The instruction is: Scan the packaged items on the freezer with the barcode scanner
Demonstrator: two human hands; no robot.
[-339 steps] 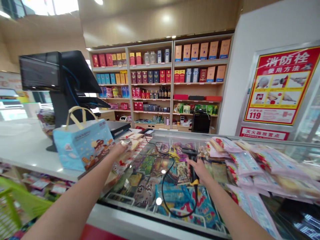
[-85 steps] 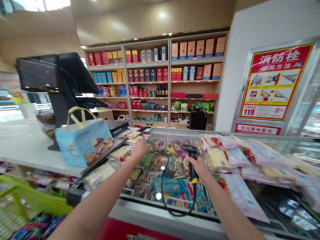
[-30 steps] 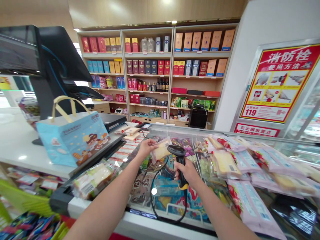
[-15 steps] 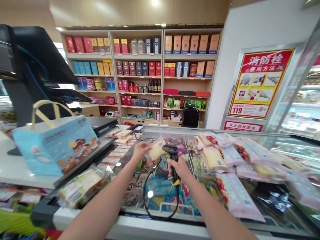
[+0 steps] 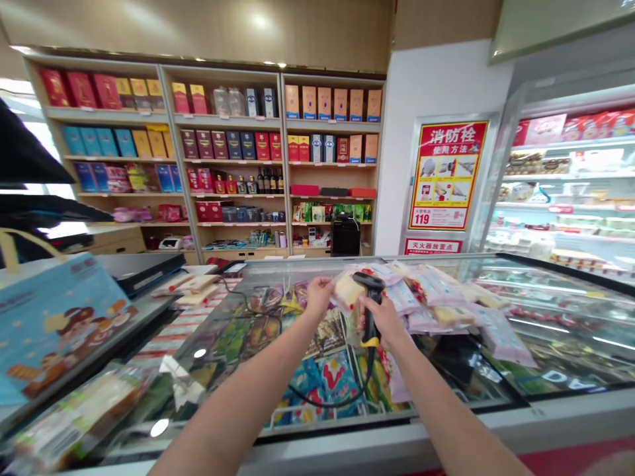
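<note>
Between the thumb and fingers of my left hand point(image 5: 319, 295) is the edge of a clear-wrapped packet of bread point(image 5: 346, 291), held up above the glass freezer top. My right hand point(image 5: 383, 319) is wrapped round the handle of a black barcode scanner point(image 5: 370, 283) with a yellow band at its base. The scanner's head is close beside the packet and partly covers it. From the handle a black cable point(image 5: 342, 402) loops down over the glass. Just beyond and to the right lies a pile of pink-and-white packets point(image 5: 431, 288) of bread.
To the left stand a light-blue carry bag point(image 5: 59, 324) and a wrapped sandwich loaf point(image 5: 79, 413). More bread packets point(image 5: 196, 285) lie on a striped surface. Colourful frozen goods show under the freezer glass point(image 5: 540, 330). Behind are shelves of boxes point(image 5: 225, 145) and a red poster point(image 5: 449, 175).
The view has turned to the right. Both hands, with the bread packet and the scanner, have moved right over the freezer, nearer the pile of packets.
</note>
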